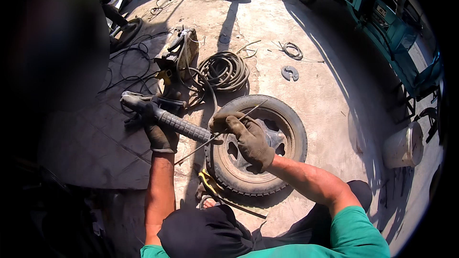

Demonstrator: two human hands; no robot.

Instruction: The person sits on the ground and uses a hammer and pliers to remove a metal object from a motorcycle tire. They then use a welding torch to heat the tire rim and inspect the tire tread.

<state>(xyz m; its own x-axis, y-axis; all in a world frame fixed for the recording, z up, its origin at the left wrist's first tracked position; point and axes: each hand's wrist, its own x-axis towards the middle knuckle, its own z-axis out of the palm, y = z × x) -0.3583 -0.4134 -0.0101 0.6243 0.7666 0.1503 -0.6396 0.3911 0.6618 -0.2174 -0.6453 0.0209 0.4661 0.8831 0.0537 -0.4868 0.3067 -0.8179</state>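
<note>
My gloved left hand [157, 131] is wrapped round a black electrode holder [184, 125] with a ribbed grip; its jaw end points to the far left. My gloved right hand [249, 144] pinches a thin rod [196, 151], which looks like a welding electrode and slants from near left to far right. The rod crosses in front of the grip's end and is not in the jaws. Below my right hand a wheel with a tyre [292, 162] lies flat on the ground. A dusty cable [213, 96] runs from a coil toward the grip's end.
A coiled hose-like cable [224, 70] lies beside a small box-shaped machine [191, 48]. Farther right are a wire loop [291, 51] and a slotted grey disc [289, 73]. A white bucket [404, 147] and a teal vehicle [389, 33] stand at right. Yellow-handled tool [208, 181] near my foot.
</note>
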